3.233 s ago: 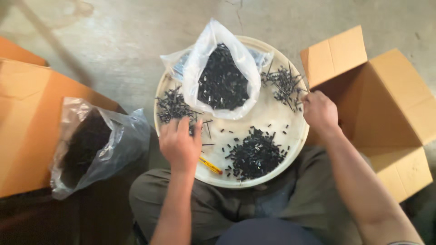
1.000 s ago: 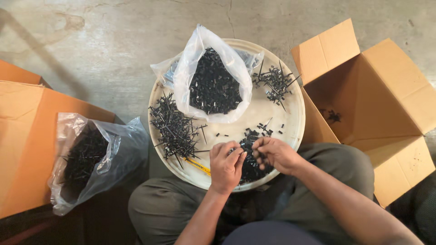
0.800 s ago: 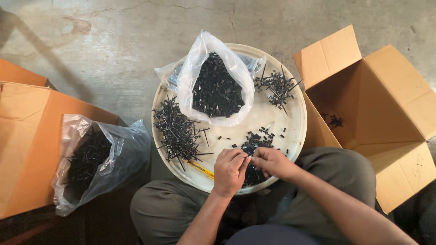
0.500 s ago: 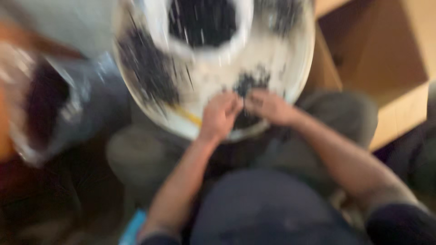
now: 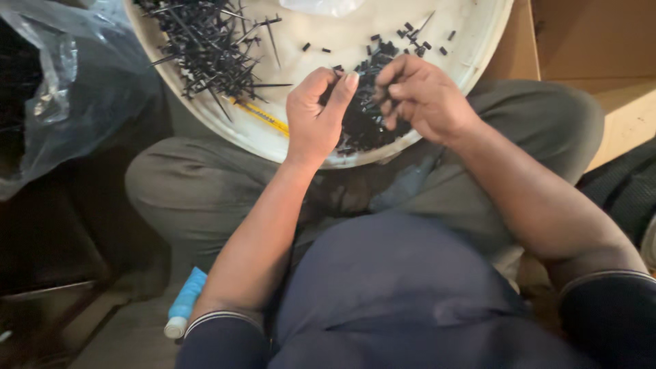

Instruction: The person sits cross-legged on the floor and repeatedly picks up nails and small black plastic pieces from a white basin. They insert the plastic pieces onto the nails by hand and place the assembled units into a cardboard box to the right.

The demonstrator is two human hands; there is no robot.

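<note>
Two hands, left hand [image 5: 316, 113] and right hand [image 5: 422, 96], pinch small black pieces [image 5: 362, 116] beneath them: light, stiff, easily dropped, best gripped mid-body.

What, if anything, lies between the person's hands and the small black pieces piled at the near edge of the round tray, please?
Nothing visible does. The left hand and right hand are already over the pile of small black pieces on the white tray, fingers at the pieces.
</note>
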